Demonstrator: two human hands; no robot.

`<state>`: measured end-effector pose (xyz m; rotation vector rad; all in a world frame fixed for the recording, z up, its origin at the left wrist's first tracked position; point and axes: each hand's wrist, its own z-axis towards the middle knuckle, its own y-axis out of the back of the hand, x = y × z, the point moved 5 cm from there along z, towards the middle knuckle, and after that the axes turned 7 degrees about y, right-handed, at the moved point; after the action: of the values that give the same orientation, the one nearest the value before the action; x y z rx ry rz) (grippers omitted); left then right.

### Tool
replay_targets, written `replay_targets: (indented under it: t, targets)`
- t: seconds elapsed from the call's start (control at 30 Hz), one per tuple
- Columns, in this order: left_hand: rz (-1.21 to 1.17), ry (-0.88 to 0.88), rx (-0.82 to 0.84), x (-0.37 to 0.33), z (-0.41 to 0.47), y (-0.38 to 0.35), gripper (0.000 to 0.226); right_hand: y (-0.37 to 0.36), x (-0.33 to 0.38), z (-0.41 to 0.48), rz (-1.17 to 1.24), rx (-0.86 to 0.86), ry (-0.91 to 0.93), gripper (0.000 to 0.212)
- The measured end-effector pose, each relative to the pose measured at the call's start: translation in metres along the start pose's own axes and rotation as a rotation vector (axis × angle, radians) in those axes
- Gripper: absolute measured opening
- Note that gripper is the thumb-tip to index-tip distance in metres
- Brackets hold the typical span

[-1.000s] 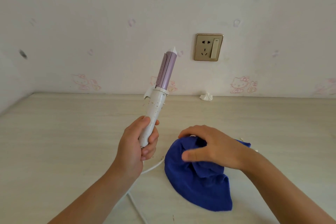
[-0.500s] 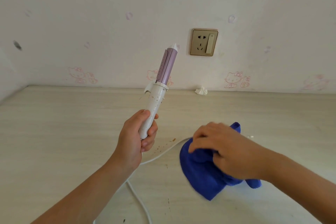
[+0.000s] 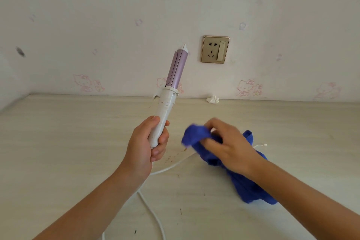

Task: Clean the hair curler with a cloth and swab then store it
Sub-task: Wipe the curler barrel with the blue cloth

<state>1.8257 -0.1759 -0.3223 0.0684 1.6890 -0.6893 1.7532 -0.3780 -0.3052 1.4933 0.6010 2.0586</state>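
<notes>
My left hand (image 3: pixel 148 142) grips the white handle of the hair curler (image 3: pixel 171 93) and holds it upright, tilted slightly right, its lilac barrel pointing at the wall. Brown specks dot the handle. To its right my right hand (image 3: pixel 228 146) holds a bunched blue cloth (image 3: pixel 196 136), lifted off the table, with one end hanging down toward me. A gap separates cloth and curler. The curler's white cord (image 3: pixel 153 212) trails down over the table. A thin white stick, perhaps the swab (image 3: pixel 261 145), peeks out behind the cloth.
A pale wooden table (image 3: pixel 58 152) runs to a white wall with cartoon stickers. A brass-coloured socket with a switch (image 3: pixel 215 49) sits on the wall. A crumpled white scrap (image 3: pixel 212 99) lies at the table's back edge. Brown crumbs (image 3: pixel 172 158) are scattered near the cord.
My right hand gathered the blue cloth from flat on the table, bunched it and raised it toward the curler. The left hand kept the curler upright and almost still.
</notes>
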Motion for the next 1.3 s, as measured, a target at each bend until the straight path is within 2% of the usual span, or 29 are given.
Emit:
replay_targets:
  t: [0.07, 0.13, 0.3, 0.5, 0.67, 0.83, 0.97, 1.03, 1.1, 1.17, 1.2, 1.23, 1.3]
  targets:
    - [0.000, -0.002, 0.005, -0.001, -0.001, -0.001, 0.036, 0.010, 0.015, 0.014, 0.174, -0.238, 0.045, 0.014]
    - [0.005, 0.005, -0.001, 0.000, 0.000, -0.002, 0.036, 0.011, 0.029, 0.030, 0.255, -0.370, 0.140, 0.019]
    - [-0.020, 0.090, -0.005, 0.011, 0.000, -0.003, 0.047, -0.008, 0.030, 0.055, 0.345, -0.528, 0.184, 0.024]
    - [0.174, 0.083, 0.043, 0.015, -0.002, -0.012, 0.049, -0.017, 0.021, 0.054, 0.353, -0.628, 0.222, 0.025]
    - [0.140, 0.079, 0.047, 0.013, -0.002, -0.015, 0.051, -0.023, 0.021, 0.047, 0.329, -0.587, 0.277, 0.032]
    - [-0.011, 0.084, -0.067, 0.010, 0.007, -0.004, 0.049, -0.055, 0.039, 0.041, 0.276, -0.306, 0.419, 0.033]
    - [0.178, 0.059, -0.082, 0.012, 0.009, -0.002, 0.055, -0.026, 0.030, 0.068, 0.435, -0.472, 0.277, 0.039]
    - [0.190, 0.058, -0.096, 0.015, 0.009, -0.002, 0.055, -0.026, 0.029, 0.069, 0.449, -0.456, 0.261, 0.040]
    - [0.126, 0.039, -0.128, 0.012, 0.009, 0.002, 0.052, -0.046, 0.034, 0.057, 0.408, -0.303, 0.329, 0.037]
    - [0.070, 0.037, -0.156, 0.007, 0.009, 0.008, 0.036, -0.069, 0.039, 0.045, 0.405, -0.102, 0.347, 0.036]
    - [0.075, 0.031, -0.148, 0.004, 0.010, 0.008, 0.030, -0.071, 0.039, 0.045, 0.409, -0.070, 0.332, 0.035]
    - [0.092, 0.019, -0.129, 0.002, 0.010, 0.007, 0.031, -0.067, 0.038, 0.049, 0.423, -0.094, 0.309, 0.035]
    - [0.149, 0.013, -0.116, 0.004, 0.010, 0.005, 0.048, -0.048, 0.035, 0.060, 0.482, -0.264, 0.257, 0.037]
